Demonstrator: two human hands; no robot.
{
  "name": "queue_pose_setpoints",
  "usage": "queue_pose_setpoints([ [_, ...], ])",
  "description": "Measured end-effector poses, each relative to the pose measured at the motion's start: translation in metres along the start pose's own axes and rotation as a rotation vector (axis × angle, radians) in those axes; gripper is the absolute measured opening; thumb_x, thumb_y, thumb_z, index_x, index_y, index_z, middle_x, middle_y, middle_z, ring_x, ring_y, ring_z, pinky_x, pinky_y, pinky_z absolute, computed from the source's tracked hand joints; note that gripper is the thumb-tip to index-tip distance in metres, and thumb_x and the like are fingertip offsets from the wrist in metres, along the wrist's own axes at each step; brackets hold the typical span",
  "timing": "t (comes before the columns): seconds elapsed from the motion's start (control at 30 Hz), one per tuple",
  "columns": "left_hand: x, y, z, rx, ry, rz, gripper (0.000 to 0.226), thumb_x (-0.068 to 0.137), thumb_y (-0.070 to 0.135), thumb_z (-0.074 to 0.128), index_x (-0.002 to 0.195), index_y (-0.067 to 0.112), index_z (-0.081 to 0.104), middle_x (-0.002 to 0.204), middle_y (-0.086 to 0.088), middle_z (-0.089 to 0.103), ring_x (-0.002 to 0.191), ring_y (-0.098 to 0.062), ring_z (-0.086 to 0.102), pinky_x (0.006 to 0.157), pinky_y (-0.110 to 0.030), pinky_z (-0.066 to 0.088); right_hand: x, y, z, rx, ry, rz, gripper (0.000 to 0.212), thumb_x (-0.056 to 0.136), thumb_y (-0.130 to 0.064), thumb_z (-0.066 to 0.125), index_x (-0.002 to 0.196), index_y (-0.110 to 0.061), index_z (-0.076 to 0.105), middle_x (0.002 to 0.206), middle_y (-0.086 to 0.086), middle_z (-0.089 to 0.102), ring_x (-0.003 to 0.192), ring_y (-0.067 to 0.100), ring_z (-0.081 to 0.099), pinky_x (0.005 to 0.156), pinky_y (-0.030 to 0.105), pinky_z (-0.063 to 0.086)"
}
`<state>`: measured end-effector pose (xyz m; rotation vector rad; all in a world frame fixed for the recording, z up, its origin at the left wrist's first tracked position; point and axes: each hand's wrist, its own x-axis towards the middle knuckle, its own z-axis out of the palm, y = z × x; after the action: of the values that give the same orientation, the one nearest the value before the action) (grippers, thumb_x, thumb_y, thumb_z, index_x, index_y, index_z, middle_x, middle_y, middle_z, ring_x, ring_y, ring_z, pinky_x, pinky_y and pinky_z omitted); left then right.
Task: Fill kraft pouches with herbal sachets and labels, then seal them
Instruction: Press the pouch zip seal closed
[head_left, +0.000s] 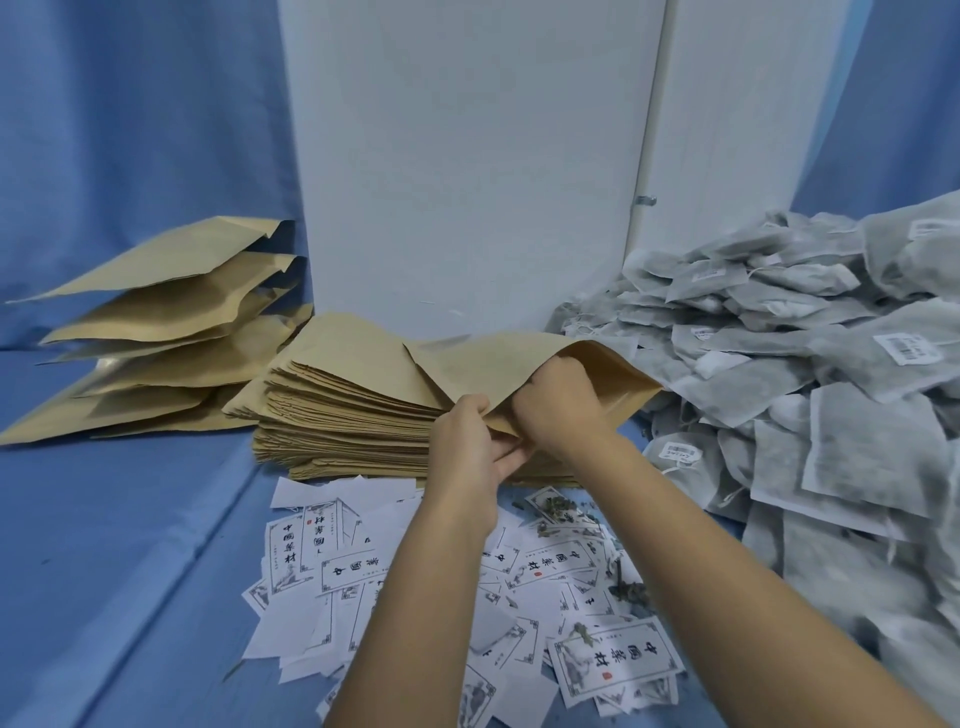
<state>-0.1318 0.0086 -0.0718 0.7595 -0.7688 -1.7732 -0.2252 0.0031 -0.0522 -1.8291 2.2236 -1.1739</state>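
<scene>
Head view: left hand (467, 441) pinches the near lip of a kraft pouch (519, 358), thumb on top and fingers underneath. Right hand (558, 402) is knuckles-up at the pouch mouth, fingers curled onto the far lip with the tips hidden inside. Can't tell if it holds anything besides the paper. The two hands touch at the mouth, which is spread open.

The pouch lies on top of a thick stack of flat pouches (348, 410), front-centre, with its mouth toward the person.

Surface is a blue cloth (130, 545), wrinkled, with a fold line running diagonally on the left. A white panel (467, 156) stands directly behind the stack, with a small metal fitting (645, 200) on its right seam. A blue curtain (130, 104) hangs on both sides.

- Labels (618, 660): white slips with black characters, a border and a small red seal, scattered loosely under the forearms. Many overlap, some face down.
- Loose herb bits (561, 506) lie on the labels near the stack.
- Herbal sachets (779, 364): large heap on the right of grey-white mesh bags with dark fill. Some carry barcode stickers (906, 347).
- Bulged pouches (171, 312): loose pile on the left, mouths open.

The held pouch is plain tan, unprinted and lightly creased.
</scene>
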Motion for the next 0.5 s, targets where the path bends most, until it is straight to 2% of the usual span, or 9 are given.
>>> queue_pose_setpoints([
  [0.07,0.0,0.001,0.0,-0.024,-0.006,-0.004,0.018,0.099,0.014,0.042,0.091,0.01,0.057,0.086,-0.014,0.067,0.073,-0.025,0.067,0.055,-0.034,0.057,0.001,0.001,0.003,0.025,0.015,0.004,0.02,0.082,0.003,0.045,0.09,0.002,0.063,0.092,0.016,0.067,0.086,0.034,0.056,0.059,0.025,0.028],
  [0.13,0.002,0.001,0.0,-0.049,-0.01,-0.008,0.019,0.1,0.019,0.043,0.091,0.011,0.057,0.088,-0.013,0.066,0.075,-0.024,0.066,0.056,-0.031,0.056,-0.007,0.004,0.006,0.226,0.116,0.038,0.017,0.082,0.002,0.045,0.083,0.002,0.062,0.084,0.014,0.065,0.082,0.032,0.055,0.059,0.028,0.034],
  [0.23,0.003,0.001,0.001,-0.13,-0.025,-0.024,0.02,0.101,0.021,0.043,0.092,0.008,0.055,0.092,-0.015,0.064,0.08,-0.027,0.064,0.068,-0.033,0.054,-0.024,0.008,0.014,0.53,0.422,0.067,0.025,0.08,0.001,0.043,0.082,-0.005,0.067,0.086,0.009,0.069,0.084,0.025,0.062,0.078,0.037,0.05],
  [0.3,0.004,0.002,0.001,-0.203,-0.026,-0.038,0.021,0.101,0.018,0.042,0.093,0.004,0.054,0.092,-0.018,0.063,0.084,-0.03,0.063,0.072,-0.036,0.052,-0.036,0.008,0.017,0.716,0.573,0.033,0.026,0.076,-0.005,0.043,0.066,-0.016,0.064,0.067,0.0,0.065,0.065,0.02,0.059,0.064,0.039,0.049],
  [0.33,0.005,0.002,0.002,-0.234,-0.029,-0.04,0.021,0.101,0.017,0.042,0.095,0.001,0.054,0.095,-0.02,0.063,0.088,-0.033,0.063,0.075,-0.038,0.052,-0.043,0.008,0.019,0.759,0.574,-0.01,0.027,0.073,-0.008,0.042,0.056,-0.02,0.059,0.055,-0.006,0.059,0.055,0.017,0.052,0.055,0.034,0.042],
  [0.4,0.005,0.002,0.001,-0.264,-0.037,-0.039,0.022,0.101,0.016,0.043,0.1,-0.003,0.054,0.1,-0.023,0.062,0.094,-0.035,0.064,0.081,-0.038,0.054,-0.056,0.01,0.028,0.781,0.45,-0.124,0.027,0.07,-0.013,0.042,0.046,-0.02,0.053,0.043,-0.008,0.049,0.044,0.012,0.042,0.05,0.027,0.033],
  [0.43,0.004,0.001,0.0,-0.253,-0.045,-0.034,0.022,0.1,0.016,0.044,0.098,-0.004,0.055,0.098,-0.022,0.064,0.09,-0.031,0.066,0.078,-0.035,0.055,-0.061,0.011,0.033,0.779,0.371,-0.164,0.028,0.071,-0.019,0.041,0.045,-0.016,0.053,0.041,-0.007,0.048,0.042,0.01,0.041,0.049,0.025,0.032],
  [0.5,0.003,0.0,-0.004,-0.18,-0.053,-0.017,0.02,0.097,0.013,0.049,0.088,-0.001,0.06,0.085,-0.017,0.069,0.073,-0.023,0.069,0.066,-0.028,0.058,-0.064,0.012,0.039,0.762,0.243,-0.119,0.049,0.077,-0.041,0.037,0.046,-0.007,0.054,0.037,-0.004,0.046,0.041,0.009,0.042,0.049,0.027,0.035],
])
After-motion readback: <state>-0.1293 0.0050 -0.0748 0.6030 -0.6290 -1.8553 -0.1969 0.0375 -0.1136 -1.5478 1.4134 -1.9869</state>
